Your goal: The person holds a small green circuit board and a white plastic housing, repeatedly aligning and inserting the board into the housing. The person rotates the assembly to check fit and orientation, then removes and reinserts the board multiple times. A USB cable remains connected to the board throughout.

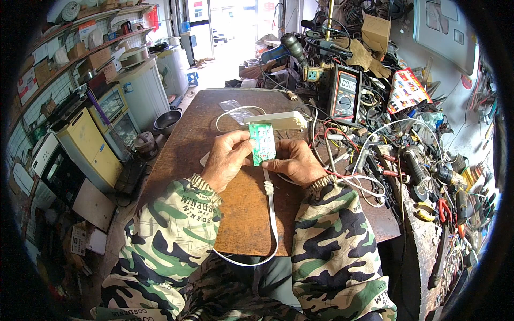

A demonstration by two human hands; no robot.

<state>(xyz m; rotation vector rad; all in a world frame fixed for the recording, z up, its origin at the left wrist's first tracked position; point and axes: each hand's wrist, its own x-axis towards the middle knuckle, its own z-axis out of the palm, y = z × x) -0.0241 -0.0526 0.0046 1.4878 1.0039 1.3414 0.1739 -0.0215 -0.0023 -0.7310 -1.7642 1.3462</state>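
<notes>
Between both hands I hold up a small green circuit board (263, 145), its soldered side facing me. My left hand (227, 156) pinches its left edge with thumb and finger. At the lower right corner, my right hand (296, 162) grips it the same way. From below the board hangs a white cable (273, 214) with a ribbed strain relief; it loops past the table's front edge. Just behind the board lies a long white plastic housing (284, 121), partly hidden by it. A pale piece shows beside my left hand, mostly covered.
The brown wooden table (182, 139) carries a clear plastic bag (235, 110) at its far side. A multimeter (345, 96) stands upright at the right among tangled cables. Pliers (444, 210) and other tools crowd the right side. A dark pan (167, 121) sits on the floor at left.
</notes>
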